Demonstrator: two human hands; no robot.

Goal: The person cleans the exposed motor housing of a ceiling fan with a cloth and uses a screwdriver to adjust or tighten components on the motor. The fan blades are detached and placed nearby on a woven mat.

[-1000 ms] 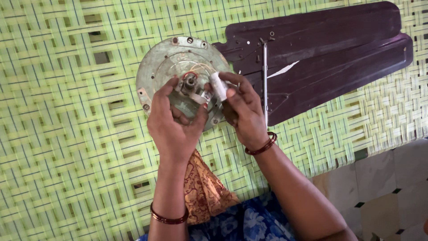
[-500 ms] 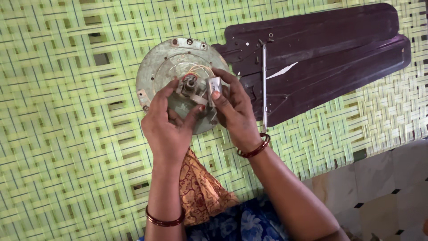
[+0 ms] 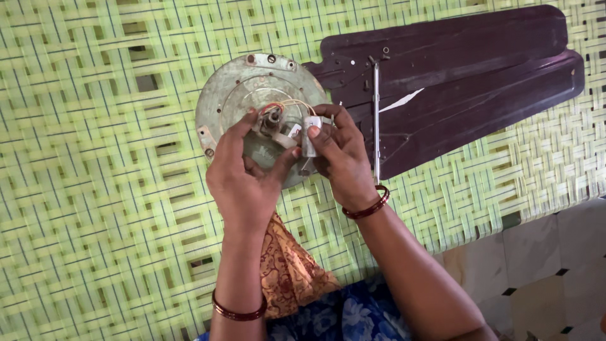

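Your fingers [image 3: 319, 136] of the right hand [image 3: 344, 161] pinch one small white cylinder part [image 3: 308, 134], thumb on its front and the other fingers curled behind it. Your left hand [image 3: 243, 177] has its fingers bent and a little spread; the thumb and the fingertips touch the metal pieces at the hub [image 3: 273, 120] of the motor disc [image 3: 237, 95].

There is one motor disc, round, of dull grey-green metal with a worn, stained face and small screws along its upper rim. It lies near the middle of the mat, towards its far edge. Thin red and yellow wires [image 3: 287, 104] go in a curve from the hub to the white part. Two dark brown fan blades [image 3: 467, 76], flat and long with rounded ends, lie stacked beside the disc, reaching to the far right corner of the mat. One thin metal rod [image 3: 376, 120] lies across them, just beside your right hand.

You wear two dark red bangles, one on each wrist [image 3: 238, 311].

The mat [image 3: 95, 189] is woven from glossy light green plastic strips, with some small gaps in the weave. At its near right edge you see a floor [image 3: 543, 265] of pale tiles with small dark diamonds. Patterned cloth, brown and blue, shows between your arms.
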